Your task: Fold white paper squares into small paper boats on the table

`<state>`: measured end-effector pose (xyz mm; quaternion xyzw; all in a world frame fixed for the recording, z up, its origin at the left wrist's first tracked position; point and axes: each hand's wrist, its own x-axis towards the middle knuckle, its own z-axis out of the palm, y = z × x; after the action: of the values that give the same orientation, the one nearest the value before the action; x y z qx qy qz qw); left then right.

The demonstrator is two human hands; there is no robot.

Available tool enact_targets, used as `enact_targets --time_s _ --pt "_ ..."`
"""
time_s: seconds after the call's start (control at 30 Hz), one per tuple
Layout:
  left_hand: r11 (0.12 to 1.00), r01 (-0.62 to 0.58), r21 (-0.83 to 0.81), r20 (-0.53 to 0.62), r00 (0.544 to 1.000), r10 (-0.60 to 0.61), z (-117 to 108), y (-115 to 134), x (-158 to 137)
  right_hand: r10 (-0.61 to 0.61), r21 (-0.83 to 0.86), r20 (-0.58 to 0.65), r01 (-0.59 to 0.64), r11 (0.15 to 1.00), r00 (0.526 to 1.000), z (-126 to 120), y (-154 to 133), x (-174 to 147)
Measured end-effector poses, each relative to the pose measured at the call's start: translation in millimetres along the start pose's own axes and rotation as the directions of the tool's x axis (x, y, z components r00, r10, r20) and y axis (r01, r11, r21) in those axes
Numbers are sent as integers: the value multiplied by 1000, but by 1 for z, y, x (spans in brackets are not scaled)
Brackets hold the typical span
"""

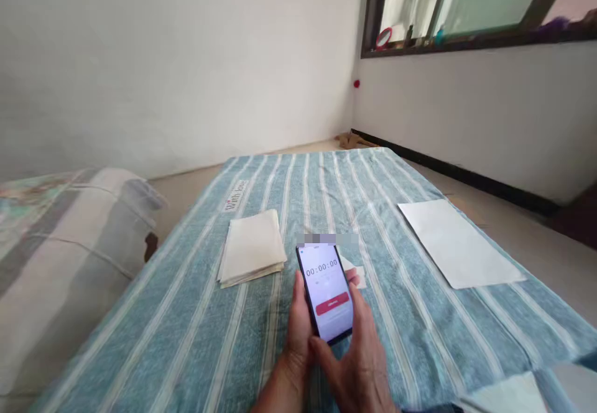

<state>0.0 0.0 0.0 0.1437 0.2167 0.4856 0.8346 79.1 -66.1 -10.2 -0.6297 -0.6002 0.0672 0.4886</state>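
Note:
A smartphone (326, 292) with a lit white screen is held upright above the table, showing 00:00:00 and a red button. My left hand (300, 326) wraps around its left side from below. Along the phone's right edge, my right hand (364, 344) closes on it, with the thumb near the lower left corner. Behind the phone lies a small white piece of paper (358, 274), mostly hidden by the phone and my fingers. To the left rests a stack of cream paper sheets (254, 245).
A blue striped cloth (186, 338) covers the table. One large white sheet (459, 245) lies at its right edge, and another pale paper (508, 395) at the front right. A cloth-covered piece of furniture (69, 276) stands left; a window (485, 2) is at the upper right.

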Motion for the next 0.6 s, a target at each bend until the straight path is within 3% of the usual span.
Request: enact_targets --time_s 0.6 --pt "997 70 -30 35 997 -69 10 3 -2 31 14 -24 -30 999 999 -1 -2 0"
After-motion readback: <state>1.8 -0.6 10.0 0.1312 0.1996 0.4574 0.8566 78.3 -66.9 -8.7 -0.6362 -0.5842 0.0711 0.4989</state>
